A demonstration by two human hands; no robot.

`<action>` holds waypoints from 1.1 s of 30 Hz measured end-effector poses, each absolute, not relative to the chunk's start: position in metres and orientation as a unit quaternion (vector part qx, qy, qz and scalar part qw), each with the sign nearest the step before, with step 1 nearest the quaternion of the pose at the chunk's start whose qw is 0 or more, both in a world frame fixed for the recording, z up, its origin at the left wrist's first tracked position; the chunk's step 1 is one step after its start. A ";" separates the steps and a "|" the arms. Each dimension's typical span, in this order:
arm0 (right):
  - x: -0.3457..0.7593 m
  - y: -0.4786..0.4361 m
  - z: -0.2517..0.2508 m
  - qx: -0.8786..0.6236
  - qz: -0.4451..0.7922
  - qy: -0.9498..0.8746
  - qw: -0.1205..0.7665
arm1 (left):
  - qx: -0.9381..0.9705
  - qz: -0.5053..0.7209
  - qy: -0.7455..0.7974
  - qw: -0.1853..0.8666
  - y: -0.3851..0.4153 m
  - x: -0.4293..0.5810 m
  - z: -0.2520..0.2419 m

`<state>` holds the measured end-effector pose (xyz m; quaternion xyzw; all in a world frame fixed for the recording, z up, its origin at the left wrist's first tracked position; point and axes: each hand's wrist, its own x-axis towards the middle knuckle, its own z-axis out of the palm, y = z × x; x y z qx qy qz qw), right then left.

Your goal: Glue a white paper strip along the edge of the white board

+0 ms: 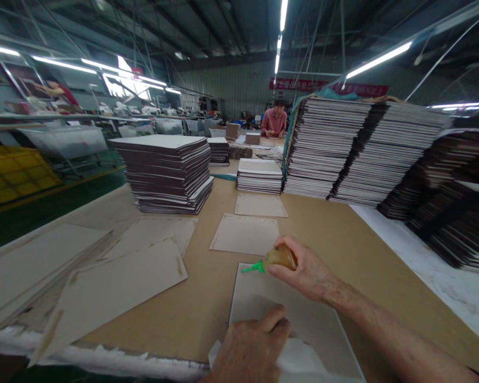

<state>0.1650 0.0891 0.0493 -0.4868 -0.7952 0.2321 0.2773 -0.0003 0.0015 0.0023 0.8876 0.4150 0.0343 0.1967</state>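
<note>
Your right hand (306, 272) grasps the amber bottle (280, 258) above the far left part of the pale board (313, 323). The bottle's long axis runs left to right, its green nozzle (254, 267) aimed left and slightly down. Characters on the far red banner (299, 84) are too small to read. Your right forearm slants in from the near right. Your left hand (255, 343) bends its fingers over white material (301, 357) at the near left; I can't tell whether it grips that.
</note>
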 end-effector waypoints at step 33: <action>0.150 0.109 0.082 -0.418 0.143 -0.868 0.228 | 0.879 -0.016 0.432 0.199 0.005 0.001 -0.001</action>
